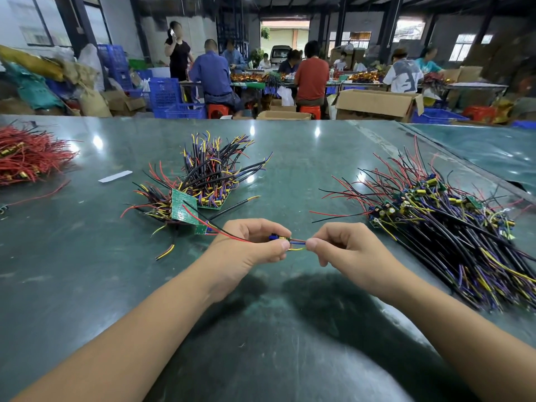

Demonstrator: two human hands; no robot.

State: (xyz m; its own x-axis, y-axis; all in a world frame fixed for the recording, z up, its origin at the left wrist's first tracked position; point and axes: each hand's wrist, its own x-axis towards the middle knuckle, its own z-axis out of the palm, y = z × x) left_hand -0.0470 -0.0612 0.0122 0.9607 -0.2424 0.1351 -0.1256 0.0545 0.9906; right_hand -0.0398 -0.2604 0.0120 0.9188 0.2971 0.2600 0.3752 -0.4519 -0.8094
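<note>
My left hand (249, 246) grips a small wired board (275, 237) above the green table (87, 256). My right hand (345, 245) pinches its coloured wires (297, 242)

left forearm (139, 311): bare, uncovered up to frame edge
right forearm (435, 311): bare, same
left grip (249, 248): bare hand, short trimmed thumbnail
right grip (348, 248): bare hand, short thumbnail

Green table (290, 158) w/ glossy top is carrying three heaps. Centre heap (207, 175) of green boards w/ black, yellow, red & purple wires is sitting mid-table. Just left of it a white strip (115, 176) is lying flat. Far left of it a red wire heap (26, 161) is sprawling at the edge. Well right of it a bigger heap (452, 227) of boards w/ long wires is lying fanned out.
</note>
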